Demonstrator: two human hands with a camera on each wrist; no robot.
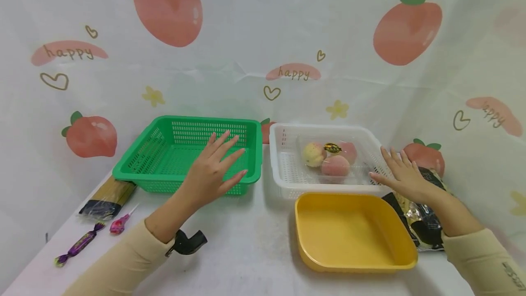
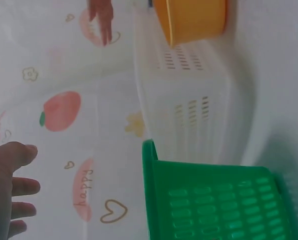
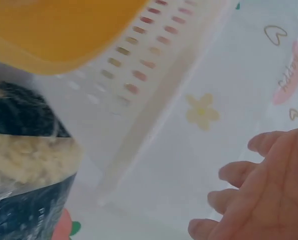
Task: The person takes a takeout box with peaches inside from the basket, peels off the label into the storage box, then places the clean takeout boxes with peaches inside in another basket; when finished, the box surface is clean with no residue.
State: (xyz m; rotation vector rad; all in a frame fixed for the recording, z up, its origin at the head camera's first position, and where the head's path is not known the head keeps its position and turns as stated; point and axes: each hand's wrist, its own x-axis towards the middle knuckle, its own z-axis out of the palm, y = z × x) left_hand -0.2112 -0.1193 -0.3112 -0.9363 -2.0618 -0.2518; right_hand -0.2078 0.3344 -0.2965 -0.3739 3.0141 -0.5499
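Note:
My left hand point(image 1: 212, 170) hovers with spread fingers over the front of the green basket point(image 1: 186, 178), holding nothing. In the left wrist view the fingers point(image 2: 24, 186) stay apart from the basket's rim. Over at the right, my right hand point(image 1: 404, 175) is also spread and holds nothing, near the right corner of the white basket point(image 1: 283, 159). Inside that basket lies a clear plastic box point(image 1: 361, 168) of peaches point(image 1: 334, 166) with a black and gold label. A yellow basin point(image 1: 349, 234) stands in front of the white basket, below and left of my right hand.
Dark bags with pale contents point(image 1: 423, 223) lie right of the basin. On the left are a gold and black packet point(image 1: 107, 198), a pink lollipop point(image 1: 119, 224) and a purple wrapped candy point(image 1: 81, 245). A printed cloth point(image 1: 230, 35) hangs behind the baskets.

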